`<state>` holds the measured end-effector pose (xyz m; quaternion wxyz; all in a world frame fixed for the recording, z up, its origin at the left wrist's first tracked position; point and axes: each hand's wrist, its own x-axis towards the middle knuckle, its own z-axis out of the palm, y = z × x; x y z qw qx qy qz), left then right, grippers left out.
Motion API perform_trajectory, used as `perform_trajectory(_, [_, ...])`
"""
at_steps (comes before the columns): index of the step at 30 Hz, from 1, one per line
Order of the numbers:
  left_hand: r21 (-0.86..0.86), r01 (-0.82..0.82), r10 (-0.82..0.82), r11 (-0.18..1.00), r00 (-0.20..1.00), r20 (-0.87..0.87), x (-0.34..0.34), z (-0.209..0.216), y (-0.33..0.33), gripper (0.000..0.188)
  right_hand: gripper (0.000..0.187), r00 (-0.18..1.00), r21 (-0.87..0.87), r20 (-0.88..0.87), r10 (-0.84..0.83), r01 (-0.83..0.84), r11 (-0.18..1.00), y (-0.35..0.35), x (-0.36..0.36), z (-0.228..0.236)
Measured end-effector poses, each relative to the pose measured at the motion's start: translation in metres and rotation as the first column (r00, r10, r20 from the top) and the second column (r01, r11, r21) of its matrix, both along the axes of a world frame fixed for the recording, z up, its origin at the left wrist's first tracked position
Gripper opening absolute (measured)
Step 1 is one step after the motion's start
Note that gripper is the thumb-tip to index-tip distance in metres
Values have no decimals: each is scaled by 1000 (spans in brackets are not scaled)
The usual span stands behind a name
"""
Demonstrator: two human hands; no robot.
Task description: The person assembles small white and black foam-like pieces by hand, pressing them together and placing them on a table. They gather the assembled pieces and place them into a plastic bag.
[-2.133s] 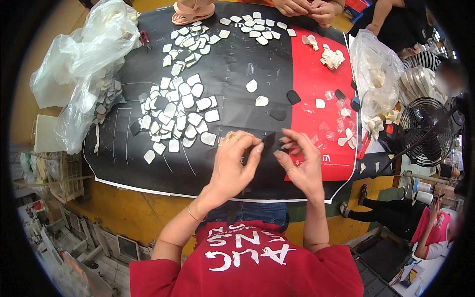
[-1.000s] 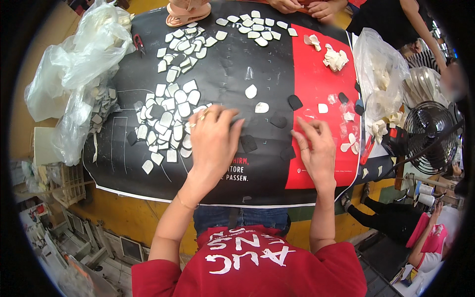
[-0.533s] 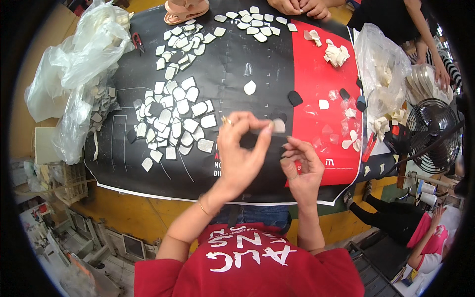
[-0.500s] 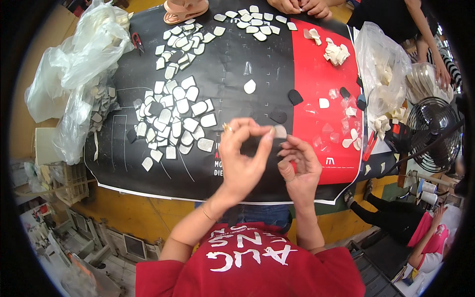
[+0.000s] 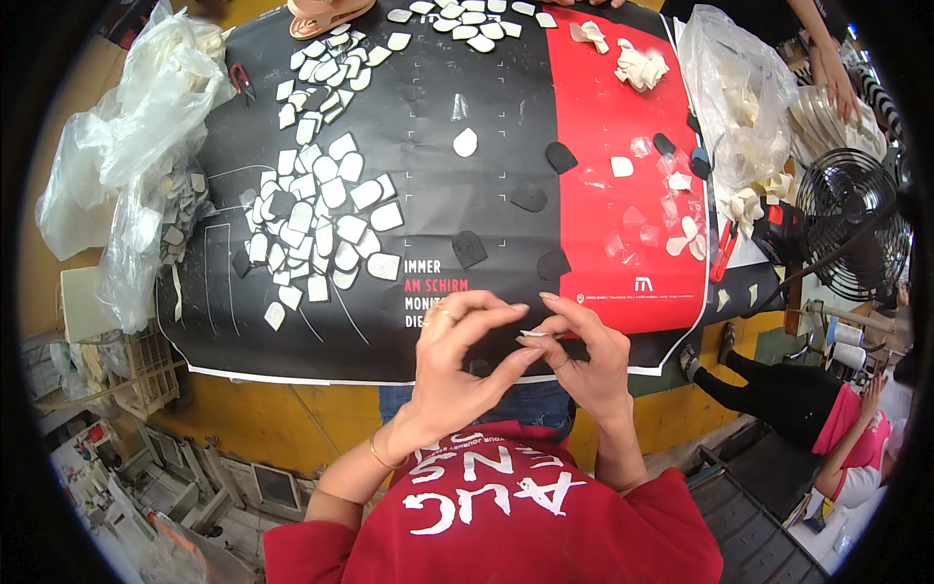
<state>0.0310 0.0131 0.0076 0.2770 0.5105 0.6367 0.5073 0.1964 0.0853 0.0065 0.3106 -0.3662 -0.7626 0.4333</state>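
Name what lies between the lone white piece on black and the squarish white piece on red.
The head view shows a dark rounded piece across the black-red edge, then, slightly lower, a clear scrap.

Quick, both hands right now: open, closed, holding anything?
Left hand: open, thumb and forefinger apart, nothing visibly held.
Right hand: small pale piece at the thumb; grip can't be told.

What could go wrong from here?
The small pale piece, edge-on at the right hand, might slip. Dark round-topped pieces lie on the black part of the sheet and could be overlooked. The loose heap of white-faced pieces lies near the left hand; a brush might scatter it.
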Motion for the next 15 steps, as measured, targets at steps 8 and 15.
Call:
perform_trajectory(8, [2, -35, 34, 999, 984, 173, 12, 2, 10, 8, 43, 999, 12, -46, -13, 14, 1000, 6, 6, 10])
perform_trajectory(15, [79, -159, 97, 984, 854, 511, 34, -8, 17, 6, 22, 902, -490, -405, -150, -76, 868, 8, 5, 2])
